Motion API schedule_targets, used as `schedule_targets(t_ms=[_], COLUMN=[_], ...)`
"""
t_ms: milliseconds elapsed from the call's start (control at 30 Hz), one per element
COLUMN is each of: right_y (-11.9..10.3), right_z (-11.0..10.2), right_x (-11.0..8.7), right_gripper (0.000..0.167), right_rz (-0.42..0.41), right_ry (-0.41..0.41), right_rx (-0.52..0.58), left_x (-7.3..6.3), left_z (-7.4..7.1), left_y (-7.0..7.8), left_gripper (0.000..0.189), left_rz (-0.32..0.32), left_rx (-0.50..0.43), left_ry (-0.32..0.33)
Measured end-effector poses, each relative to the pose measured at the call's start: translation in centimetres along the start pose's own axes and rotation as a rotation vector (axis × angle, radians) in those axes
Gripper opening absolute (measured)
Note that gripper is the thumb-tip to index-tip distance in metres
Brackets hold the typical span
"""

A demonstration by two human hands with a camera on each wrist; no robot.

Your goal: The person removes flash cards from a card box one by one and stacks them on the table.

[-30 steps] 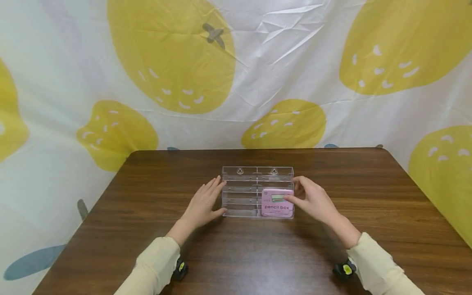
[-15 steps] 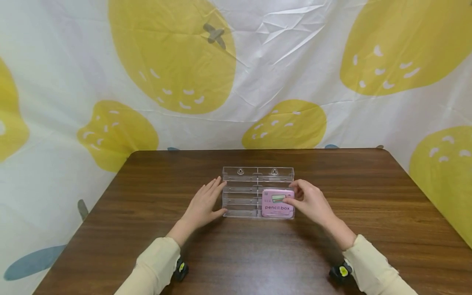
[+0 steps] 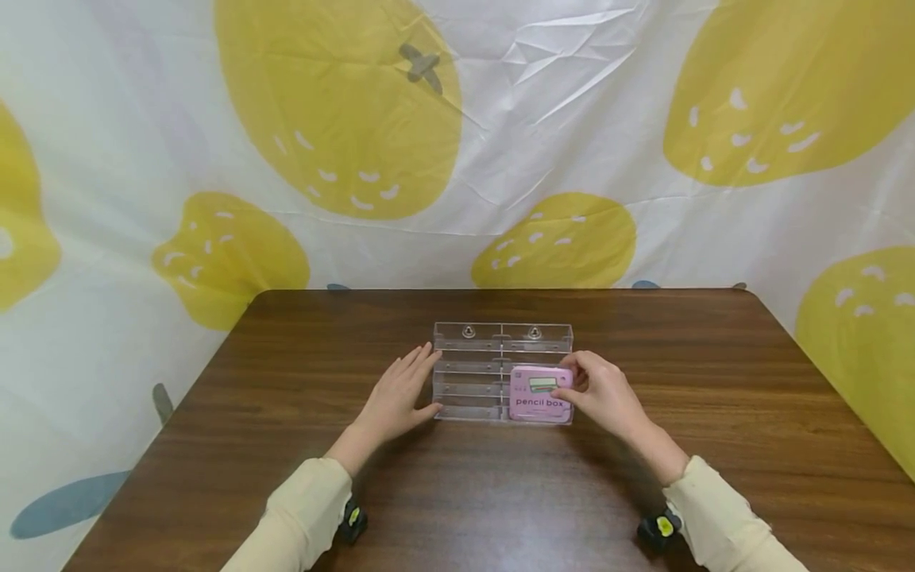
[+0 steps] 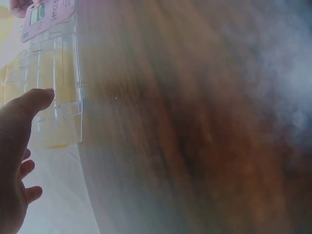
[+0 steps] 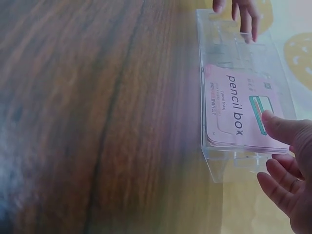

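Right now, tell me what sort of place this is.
Likely a staged indoor workspace: a sheet with yellow fruit shapes hangs behind a brown wood-grain table, on which sits a clear rack with a pink "pencil box" card.

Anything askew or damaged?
Nothing stands out. The pink card stack sits roughly square in the lower right of the clear rack, its edge pinched by the right hand; the left hand is at the opposite side. No spill or crack visible.

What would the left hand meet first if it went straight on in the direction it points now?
The left hand would probably meet the left end of the clear rack; its fingertips appear right at that edge, though whether they already touch is unclear.
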State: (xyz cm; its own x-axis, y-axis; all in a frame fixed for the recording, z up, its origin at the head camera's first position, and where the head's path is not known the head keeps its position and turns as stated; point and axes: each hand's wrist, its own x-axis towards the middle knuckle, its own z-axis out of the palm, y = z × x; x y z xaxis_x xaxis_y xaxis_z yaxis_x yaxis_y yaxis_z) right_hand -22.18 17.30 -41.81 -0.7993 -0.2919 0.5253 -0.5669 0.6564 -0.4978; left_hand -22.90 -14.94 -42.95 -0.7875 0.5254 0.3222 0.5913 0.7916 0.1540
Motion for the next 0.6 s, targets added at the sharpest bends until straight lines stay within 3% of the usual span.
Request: schedule_targets(t_ms=[367,600], right_y=[0.57,0.6], right_z=[0.35,0.24], right_x=[0.03,0.17], right_gripper=[0.03,0.027], right_rz=[-0.056,-0.062], right_ry=[0.04,0.024], right_rx=[-0.008,-0.051], left_x=[0.06,-0.11], left_z=[0.13,0.1], left_y=[-0.02,0.01], left_gripper=[0.079,0.078], left_rz=[-0.01,0.029], left_rx=[0.004,-0.022], left_ry=[-0.006,0.065])
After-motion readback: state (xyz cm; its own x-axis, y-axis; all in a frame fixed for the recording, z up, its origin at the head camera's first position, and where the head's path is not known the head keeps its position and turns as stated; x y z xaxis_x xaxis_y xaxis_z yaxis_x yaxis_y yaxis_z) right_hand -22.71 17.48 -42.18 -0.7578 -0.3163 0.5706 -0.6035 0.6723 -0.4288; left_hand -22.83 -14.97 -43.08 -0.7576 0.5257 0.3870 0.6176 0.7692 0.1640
